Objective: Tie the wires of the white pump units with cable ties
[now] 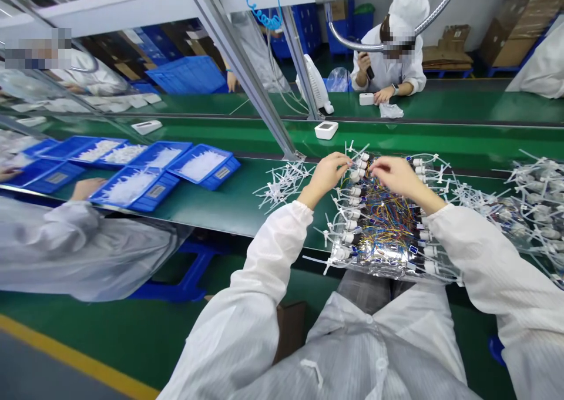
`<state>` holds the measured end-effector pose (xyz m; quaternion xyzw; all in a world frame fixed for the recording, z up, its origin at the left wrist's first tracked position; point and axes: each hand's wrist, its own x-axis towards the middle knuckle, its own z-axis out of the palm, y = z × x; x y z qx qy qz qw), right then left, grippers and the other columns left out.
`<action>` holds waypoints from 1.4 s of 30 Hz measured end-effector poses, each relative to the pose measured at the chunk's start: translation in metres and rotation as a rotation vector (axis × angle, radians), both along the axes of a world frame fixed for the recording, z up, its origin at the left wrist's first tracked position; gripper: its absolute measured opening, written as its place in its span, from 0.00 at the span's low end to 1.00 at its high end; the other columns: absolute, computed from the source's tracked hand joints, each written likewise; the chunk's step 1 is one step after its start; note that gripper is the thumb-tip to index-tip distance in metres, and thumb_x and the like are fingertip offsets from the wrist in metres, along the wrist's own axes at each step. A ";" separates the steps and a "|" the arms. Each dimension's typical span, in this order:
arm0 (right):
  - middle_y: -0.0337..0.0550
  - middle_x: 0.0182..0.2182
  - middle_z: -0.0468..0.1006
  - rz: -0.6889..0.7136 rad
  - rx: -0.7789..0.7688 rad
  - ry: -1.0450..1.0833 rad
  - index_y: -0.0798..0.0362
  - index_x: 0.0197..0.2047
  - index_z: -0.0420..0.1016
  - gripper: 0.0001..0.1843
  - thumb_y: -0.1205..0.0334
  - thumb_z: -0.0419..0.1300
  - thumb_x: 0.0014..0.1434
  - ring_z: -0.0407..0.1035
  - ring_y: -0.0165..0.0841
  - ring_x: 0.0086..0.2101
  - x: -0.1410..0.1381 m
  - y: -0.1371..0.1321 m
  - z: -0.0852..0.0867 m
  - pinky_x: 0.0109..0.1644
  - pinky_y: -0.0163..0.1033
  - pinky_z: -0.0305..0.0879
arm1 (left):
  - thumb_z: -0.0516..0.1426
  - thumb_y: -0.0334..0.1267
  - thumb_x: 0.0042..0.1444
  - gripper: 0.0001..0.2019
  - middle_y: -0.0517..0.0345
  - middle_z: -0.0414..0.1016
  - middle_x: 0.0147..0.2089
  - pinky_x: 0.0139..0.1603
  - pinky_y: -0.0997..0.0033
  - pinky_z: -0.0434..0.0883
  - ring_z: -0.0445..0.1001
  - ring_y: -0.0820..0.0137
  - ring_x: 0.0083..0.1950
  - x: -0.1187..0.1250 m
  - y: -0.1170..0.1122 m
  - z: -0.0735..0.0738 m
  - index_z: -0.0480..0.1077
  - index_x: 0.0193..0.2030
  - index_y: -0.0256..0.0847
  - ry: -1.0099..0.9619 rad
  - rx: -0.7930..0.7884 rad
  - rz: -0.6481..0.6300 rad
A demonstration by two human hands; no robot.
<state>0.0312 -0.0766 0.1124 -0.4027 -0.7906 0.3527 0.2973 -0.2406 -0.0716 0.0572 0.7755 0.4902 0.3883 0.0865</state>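
My left hand (325,175) and my right hand (395,175) meet over the far end of a clear plastic tray (383,259) packed with coloured wires (388,221) and small white cylindrical parts (348,235) in rows along its sides. Both hands are pinched together on a small white part (362,164) at the tray's far edge. Both arms wear white sleeves. A loose pile of white plastic tie pieces (282,182) lies just left of my left hand on the green table (220,203).
Several blue bins (205,166) of white parts stand at the left, near a co-worker's sleeve (83,247). More clear tubing and parts (533,206) pile up at the right. A small white device (326,130) sits on the conveyor; another person (392,59) works opposite.
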 end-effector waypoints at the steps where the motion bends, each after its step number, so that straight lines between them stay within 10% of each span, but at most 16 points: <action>1: 0.44 0.35 0.85 -0.078 -0.130 0.182 0.52 0.42 0.82 0.07 0.65 0.61 0.67 0.73 0.31 0.28 0.003 0.001 0.006 0.40 0.41 0.70 | 0.63 0.38 0.72 0.09 0.47 0.86 0.52 0.64 0.57 0.77 0.83 0.59 0.55 0.000 0.001 0.006 0.86 0.48 0.42 -0.025 0.004 -0.016; 8: 0.40 0.29 0.78 -0.184 -0.758 0.825 0.52 0.40 0.75 0.04 0.70 0.62 0.63 0.71 0.30 0.29 0.010 0.001 0.029 0.38 0.37 0.72 | 0.62 0.53 0.74 0.16 0.51 0.84 0.49 0.41 0.69 0.79 0.82 0.70 0.36 -0.004 0.012 0.045 0.81 0.51 0.43 -0.487 0.209 0.114; 17: 0.59 0.47 0.88 0.091 -1.072 0.630 0.51 0.54 0.70 0.15 0.49 0.57 0.76 0.84 0.43 0.46 -0.021 -0.016 0.026 0.53 0.48 0.82 | 0.64 0.60 0.71 0.20 0.63 0.77 0.47 0.54 0.69 0.84 0.80 0.79 0.39 -0.016 -0.022 0.121 0.70 0.52 0.46 -0.779 0.596 0.082; 21: 0.60 0.48 0.86 0.130 -1.049 0.578 0.49 0.55 0.66 0.17 0.46 0.57 0.76 0.85 0.44 0.48 -0.043 -0.014 0.019 0.54 0.50 0.83 | 0.69 0.57 0.67 0.19 0.63 0.76 0.47 0.50 0.68 0.86 0.80 0.78 0.37 -0.003 -0.054 0.139 0.72 0.48 0.47 -0.753 0.640 0.025; 26: 0.51 0.46 0.85 0.053 -0.529 0.173 0.52 0.46 0.76 0.06 0.67 0.62 0.66 0.80 0.36 0.38 -0.055 -0.005 -0.003 0.49 0.44 0.80 | 0.69 0.57 0.67 0.18 0.62 0.74 0.43 0.44 0.67 0.85 0.84 0.73 0.37 0.007 -0.074 0.130 0.75 0.46 0.47 -0.651 0.534 -0.013; 30: 0.47 0.47 0.86 0.075 -0.382 0.085 0.54 0.41 0.83 0.16 0.80 0.63 0.53 0.77 0.36 0.46 -0.055 -0.003 -0.018 0.61 0.43 0.73 | 0.68 0.61 0.67 0.21 0.63 0.74 0.42 0.47 0.68 0.85 0.85 0.73 0.39 0.002 -0.068 0.119 0.73 0.46 0.46 -0.638 0.479 0.044; 42: 0.49 0.37 0.84 -0.055 -0.722 0.402 0.53 0.49 0.72 0.06 0.63 0.55 0.72 0.79 0.35 0.36 -0.074 -0.004 -0.017 0.46 0.41 0.78 | 0.71 0.46 0.67 0.11 0.65 0.73 0.46 0.42 0.69 0.88 0.77 0.80 0.33 0.017 -0.110 0.144 0.74 0.46 0.51 -0.885 0.775 -0.033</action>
